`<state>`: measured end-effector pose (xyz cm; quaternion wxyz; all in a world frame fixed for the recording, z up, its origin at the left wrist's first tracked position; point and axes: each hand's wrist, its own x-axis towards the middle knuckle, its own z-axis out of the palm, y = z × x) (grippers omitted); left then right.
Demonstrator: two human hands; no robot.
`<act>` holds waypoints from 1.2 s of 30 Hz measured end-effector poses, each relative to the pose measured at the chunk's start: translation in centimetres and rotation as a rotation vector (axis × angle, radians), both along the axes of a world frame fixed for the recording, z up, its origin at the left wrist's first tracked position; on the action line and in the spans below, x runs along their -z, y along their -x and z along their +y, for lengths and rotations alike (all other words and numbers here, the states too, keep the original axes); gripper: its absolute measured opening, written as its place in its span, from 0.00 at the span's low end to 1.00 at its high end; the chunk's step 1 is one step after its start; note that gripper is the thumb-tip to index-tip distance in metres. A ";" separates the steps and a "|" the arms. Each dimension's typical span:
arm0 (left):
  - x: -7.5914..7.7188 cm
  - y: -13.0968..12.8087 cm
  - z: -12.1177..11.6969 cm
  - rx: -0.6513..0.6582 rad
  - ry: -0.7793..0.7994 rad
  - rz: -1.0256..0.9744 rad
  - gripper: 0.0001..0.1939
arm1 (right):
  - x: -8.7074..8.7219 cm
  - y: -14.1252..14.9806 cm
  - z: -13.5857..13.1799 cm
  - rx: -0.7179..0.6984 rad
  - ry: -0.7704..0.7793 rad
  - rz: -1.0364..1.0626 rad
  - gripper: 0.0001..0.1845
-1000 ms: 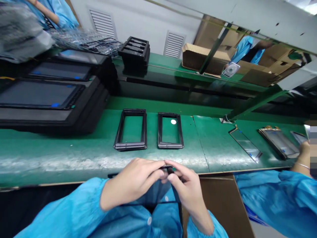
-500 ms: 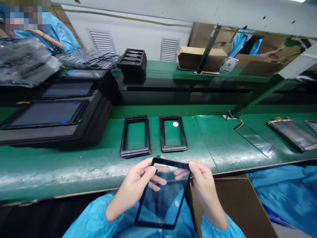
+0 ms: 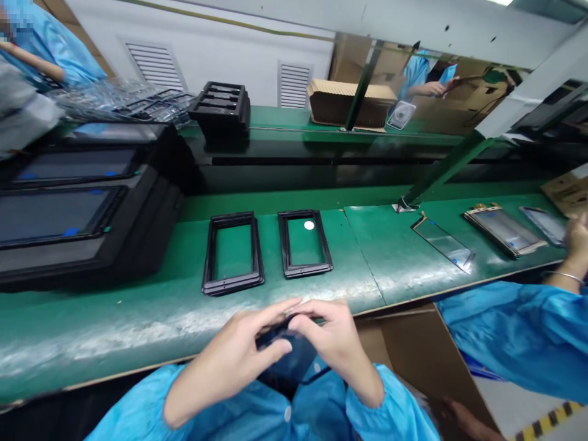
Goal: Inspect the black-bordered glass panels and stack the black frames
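Observation:
Close to my body is a black-bordered glass touch panel (image 3: 296, 360), tipped away so only part of its clear face and dark edge shows. My left hand (image 3: 234, 349) wraps its upper left edge, fingers behind and thumb in front. At the top edge my right hand (image 3: 331, 334) pinches the panel between thumb and fingers. Both hands' fingertips nearly meet there and hide much of the border. Just beyond them on the green bench lie two stacks of black frames, a left stack (image 3: 210, 283) and a right stack (image 3: 324, 245).
At left rise black foam trays (image 3: 133, 236) bearing panels. A single glass panel (image 3: 443, 242) and a panel stack (image 3: 505, 231) lie to the right. A green post (image 3: 441, 168) stands behind them. A co-worker's sleeve (image 3: 514, 331) is at right, beside a cardboard box (image 3: 413, 343).
My hands have drawn together at the panel's top edge, and the panel has tilted so less of its face shows. The view has swung right, and a co-worker's hand now appears at right.

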<state>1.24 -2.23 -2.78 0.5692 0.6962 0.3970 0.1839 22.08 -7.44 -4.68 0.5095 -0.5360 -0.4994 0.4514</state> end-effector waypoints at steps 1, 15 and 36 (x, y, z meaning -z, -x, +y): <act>0.1 -0.1 0.0 0.008 0.036 -0.002 0.27 | 0.0 -0.1 0.2 0.028 -0.025 0.005 0.06; 2.2 1.6 0.6 -0.468 0.152 -0.261 0.26 | 2.7 -4.3 -1.5 0.336 0.121 0.292 0.21; 4.2 -1.1 1.4 -0.350 0.380 -0.354 0.31 | 3.6 -0.4 1.7 0.311 0.083 0.517 0.49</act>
